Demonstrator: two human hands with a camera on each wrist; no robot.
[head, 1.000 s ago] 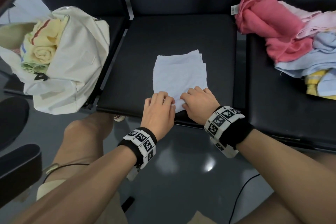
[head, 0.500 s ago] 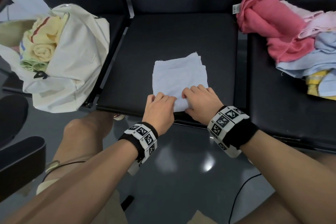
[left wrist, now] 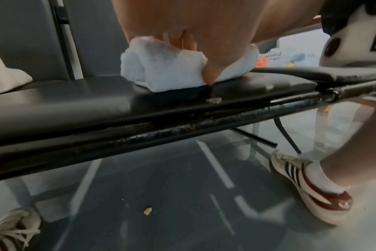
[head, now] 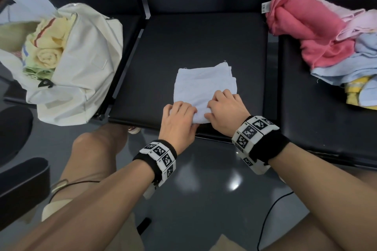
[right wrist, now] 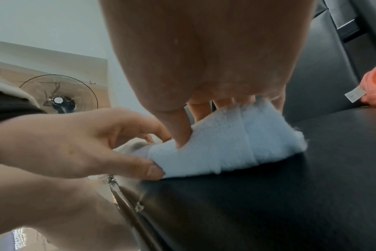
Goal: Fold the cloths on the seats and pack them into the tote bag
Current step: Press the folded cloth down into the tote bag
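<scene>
A folded pale blue-white cloth [head: 204,83] lies on the middle black seat [head: 204,36], its near end rolled up. My left hand [head: 179,114] grips the roll's left part, thumb under and fingers curled over it [left wrist: 167,68]. My right hand [head: 224,108] grips the right part, thumb pressed into the roll [right wrist: 225,146] and fingers over its top. The cream tote bag [head: 81,71] sits on the left seat, mouth open, with rolled yellow and green cloths [head: 47,55] inside. A heap of unfolded cloths [head: 326,36], pink, light blue and yellow, lies on the right seat.
Seat backs rise behind all three seats. A metal frame bar [left wrist: 182,132] runs along the front edge under the cushions. My knees and shoes [left wrist: 307,186] are below on the glossy grey floor, where a black cable [head: 271,214] trails. A fan [right wrist: 58,95] stands off to the left.
Both hands have rolled the cloth's near edge away from me, so the roll is thicker and the flat part shorter. The hands have moved slightly forward with it.
</scene>
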